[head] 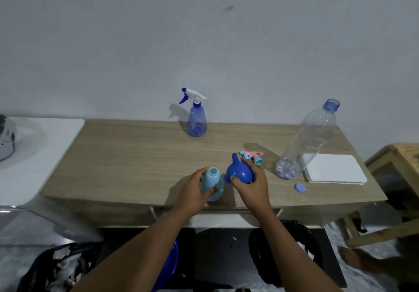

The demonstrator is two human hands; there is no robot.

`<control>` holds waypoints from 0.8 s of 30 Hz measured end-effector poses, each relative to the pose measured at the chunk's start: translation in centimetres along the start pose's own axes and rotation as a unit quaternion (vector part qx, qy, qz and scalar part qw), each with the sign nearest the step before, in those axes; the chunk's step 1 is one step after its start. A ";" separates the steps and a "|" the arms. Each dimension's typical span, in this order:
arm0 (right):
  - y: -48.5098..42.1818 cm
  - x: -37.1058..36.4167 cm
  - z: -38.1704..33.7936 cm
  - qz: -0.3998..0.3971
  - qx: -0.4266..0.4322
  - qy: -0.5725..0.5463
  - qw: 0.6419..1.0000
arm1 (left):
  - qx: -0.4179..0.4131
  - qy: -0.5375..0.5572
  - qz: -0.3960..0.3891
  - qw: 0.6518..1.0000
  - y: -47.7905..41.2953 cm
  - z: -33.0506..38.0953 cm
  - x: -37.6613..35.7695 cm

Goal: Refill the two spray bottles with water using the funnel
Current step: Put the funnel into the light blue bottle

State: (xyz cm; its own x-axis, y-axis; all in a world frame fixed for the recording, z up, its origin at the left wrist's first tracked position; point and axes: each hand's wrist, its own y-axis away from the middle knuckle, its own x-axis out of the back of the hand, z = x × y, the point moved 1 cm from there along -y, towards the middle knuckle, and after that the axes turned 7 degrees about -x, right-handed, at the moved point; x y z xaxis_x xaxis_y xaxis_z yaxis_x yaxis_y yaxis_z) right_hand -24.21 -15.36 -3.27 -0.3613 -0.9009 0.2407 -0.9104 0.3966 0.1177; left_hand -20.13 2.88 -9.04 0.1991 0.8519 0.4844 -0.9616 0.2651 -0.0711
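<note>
Near the tabletop's [127, 155] front edge, the left hand [192, 192] wraps the uncapped light-blue bottle [212, 184], which stands upright. The right hand [251, 184] grips the funnel [239, 171] just beside it, spout tilted up and away. The other spray bottle [196, 119] stands at the back edge.

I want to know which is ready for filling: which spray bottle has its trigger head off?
The light blue spray bottle in the left hand; its neck is open. The purple one keeps its trigger.
</note>
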 end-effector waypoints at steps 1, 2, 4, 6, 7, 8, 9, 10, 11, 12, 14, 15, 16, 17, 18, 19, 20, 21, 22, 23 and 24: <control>0.1 0.0 -0.2 -0.006 -0.005 -0.008 1.000 | 0.003 0.000 -0.001 1.000 0.0 0.1 0.0; 0.1 0.0 -0.5 -0.013 -0.010 -0.019 1.000 | 0.006 -0.001 -0.003 1.000 0.1 0.0 0.0; 0.1 0.0 -1.0 -0.027 -0.019 -0.038 0.999 | 0.009 0.000 -0.003 1.000 0.1 -0.1 -0.1; 0.1 0.0 -1.4 -0.035 -0.021 -0.035 0.999 | 0.014 0.002 -0.002 1.000 0.0 -0.2 -0.1; 0.0 0.0 -1.5 -0.037 -0.017 -0.035 0.999 | 0.015 0.003 -0.002 1.000 -0.1 -0.1 0.0; 0.0 0.0 -1.5 -0.038 -0.010 -0.038 0.999 | 0.014 0.004 -0.001 1.000 -0.1 -0.1 0.0; 0.0 0.0 -1.6 -0.041 0.000 -0.042 0.998 | 0.016 0.004 -0.002 1.000 -0.1 -0.1 0.0; 0.1 0.0 -1.6 -0.045 0.011 -0.046 0.998 | 0.019 0.005 -0.004 1.000 -0.1 -0.1 -0.1; 0.2 0.0 -1.6 -0.052 0.020 -0.043 0.998 | 0.020 0.005 -0.005 1.000 -0.1 -0.1 -0.1; 0.2 0.0 -1.6 -0.059 0.026 -0.032 0.997 | 0.020 0.005 -0.003 1.000 -0.1 -0.2 -0.1; 0.1 -0.1 -1.7 -0.072 0.032 0.006 0.997 | 0.024 0.006 -0.004 1.000 -0.2 -0.4 -0.2; 0.1 -0.1 -1.8 -0.076 0.041 0.027 0.996 | 0.024 0.002 -0.005 1.000 -0.2 -0.5 -0.2; 0.0 -0.1 -2.0 -0.078 0.053 0.049 0.994 | 0.025 0.000 -0.005 1.000 -0.2 -0.6 -0.2; 0.0 -0.1 -2.4 -0.080 0.064 0.067 0.992 | 0.027 -0.002 -0.005 1.000 -0.3 -0.5 -0.2; -0.1 -0.1 -2.7 -0.081 0.071 0.077 0.991 | 0.027 -0.001 -0.004 1.000 -0.3 -0.6 -0.2; -0.2 -0.2 -3.1 -0.085 0.076 0.077 0.990 | 0.026 -0.001 -0.003 1.000 -0.3 -0.5 -0.2; -0.3 -0.3 -3.4 -0.089 0.083 0.075 0.990 | 0.026 0.000 -0.003 1.000 -0.3 -0.4 -0.2; -0.5 -0.4 -3.7 -0.095 0.089 0.077 0.988 | 0.027 -0.001 -0.004 1.000 -0.3 -0.4 -0.2; -0.6 -0.6 -3.9 -0.101 0.094 0.090 0.986 | 0.030 0.001 -0.005 1.000 -0.3 -0.5 -0.2; -0.7 -0.8 -4.0 -0.108 0.101 0.112 0.983 | 0.033 0.004 -0.008 0.999 -0.2 -0.4 -0.2; -0.9 -0.9 -4.1 -0.115 0.112 0.145 0.976 | 0.032 0.009 -0.009 0.999 -0.2 -0.4 -0.1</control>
State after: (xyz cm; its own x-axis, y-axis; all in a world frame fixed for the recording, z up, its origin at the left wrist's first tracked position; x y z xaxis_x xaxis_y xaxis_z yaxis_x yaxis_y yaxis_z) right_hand -22.24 -14.13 0.38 -0.0999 -0.8606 0.4994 -0.9936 0.1124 -0.0050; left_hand -19.91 2.89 -9.43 0.2190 0.8554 0.4693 -0.9679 0.2513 -0.0065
